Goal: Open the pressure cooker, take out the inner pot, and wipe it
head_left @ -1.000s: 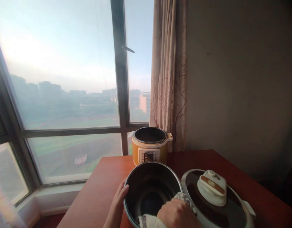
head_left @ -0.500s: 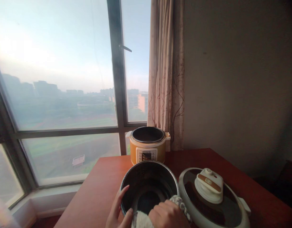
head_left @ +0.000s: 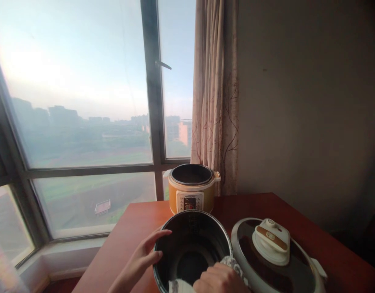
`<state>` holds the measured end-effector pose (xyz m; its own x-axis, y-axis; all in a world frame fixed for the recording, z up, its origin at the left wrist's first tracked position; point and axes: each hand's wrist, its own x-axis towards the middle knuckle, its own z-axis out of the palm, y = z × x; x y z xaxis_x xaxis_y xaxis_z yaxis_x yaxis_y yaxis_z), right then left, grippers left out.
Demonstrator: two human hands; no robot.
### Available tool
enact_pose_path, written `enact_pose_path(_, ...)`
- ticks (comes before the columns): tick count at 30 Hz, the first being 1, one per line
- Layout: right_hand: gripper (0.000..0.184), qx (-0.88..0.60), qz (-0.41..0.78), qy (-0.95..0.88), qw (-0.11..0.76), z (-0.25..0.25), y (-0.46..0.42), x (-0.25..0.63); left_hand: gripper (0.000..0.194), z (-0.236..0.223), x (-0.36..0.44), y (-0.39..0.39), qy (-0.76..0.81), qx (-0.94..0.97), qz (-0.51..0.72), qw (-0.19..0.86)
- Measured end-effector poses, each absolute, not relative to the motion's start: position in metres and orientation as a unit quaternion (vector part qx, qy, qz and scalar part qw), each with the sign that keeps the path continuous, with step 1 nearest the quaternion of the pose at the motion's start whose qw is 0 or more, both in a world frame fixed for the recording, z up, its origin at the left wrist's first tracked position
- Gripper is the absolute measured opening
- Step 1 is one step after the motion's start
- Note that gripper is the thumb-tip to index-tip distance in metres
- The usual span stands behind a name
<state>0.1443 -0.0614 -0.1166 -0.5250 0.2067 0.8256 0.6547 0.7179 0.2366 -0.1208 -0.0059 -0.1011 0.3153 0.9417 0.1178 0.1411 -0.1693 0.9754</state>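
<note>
A dark inner pot [head_left: 191, 240] is tilted so that its inside faces me, low in the middle of the view. My left hand [head_left: 147, 250] grips its left rim, thumb and fingers on either side of the wall. At the near right of the rim, my right hand [head_left: 219, 278] is closed around a pale patterned cloth [head_left: 233, 263]. Part of that cloth also hangs over the pot's near edge. Behind the pot stands the yellow and white electric pressure cooker body [head_left: 191, 191], lidless, its control panel facing me.
The cooker's round lid [head_left: 275, 258], with a white and brown handle, lies on the reddish-brown table [head_left: 114, 252] to the right. A window [head_left: 83, 122] fills the left side, and a curtain [head_left: 214, 97] hangs beside the wall [head_left: 297, 101].
My left hand has moved from the near left rim up and further around the left side of the pot. The cloth stays in my right hand, and the view has shifted slightly.
</note>
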Motion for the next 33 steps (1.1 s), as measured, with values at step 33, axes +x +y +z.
enact_pose_path(33,0.027,-0.298,-0.233,-0.835,0.4,-0.114,-0.065,0.144,0.023,-0.139,-0.081,-0.065,0.514,0.65,0.518,0.21)
